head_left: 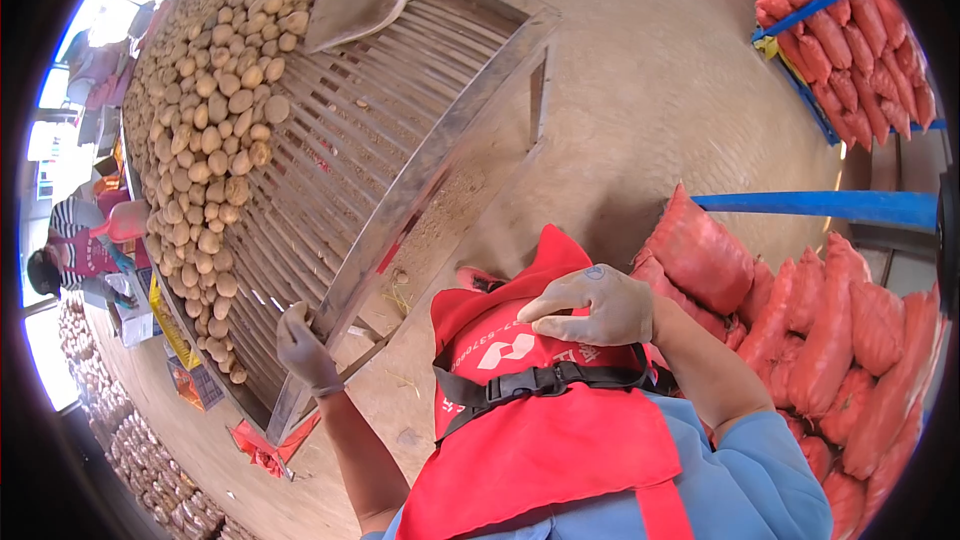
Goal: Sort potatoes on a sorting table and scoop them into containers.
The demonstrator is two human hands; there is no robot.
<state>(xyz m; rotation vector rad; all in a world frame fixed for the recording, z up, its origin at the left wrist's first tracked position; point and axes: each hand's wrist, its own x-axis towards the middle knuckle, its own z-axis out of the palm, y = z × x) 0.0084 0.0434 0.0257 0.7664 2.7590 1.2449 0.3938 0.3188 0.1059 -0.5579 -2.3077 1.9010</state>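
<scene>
Pale floor (pixel 640 70) is spread across centre and upper right; a slatted table (pixel 370 130), upper left, is partly covered w/ potatoes (pixel 210 140). Red sacks (pixel 835 340) are stacked lower right, a scoop (pixel 360 5) laid up top. Potatoes are left of L hand (pixel 308 352), apart from its fingers; whether anything's gripped there can't be told. R hand (pixel 600 305), thumb/index narrowly parted, is held over red apron (pixel 545 450), where white logo + print are seen, upside-down.

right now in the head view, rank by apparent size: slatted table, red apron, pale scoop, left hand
1. Slatted table
2. Red apron, enlarged by nearness
3. Pale scoop
4. Left hand

This is apparent size only.
</scene>
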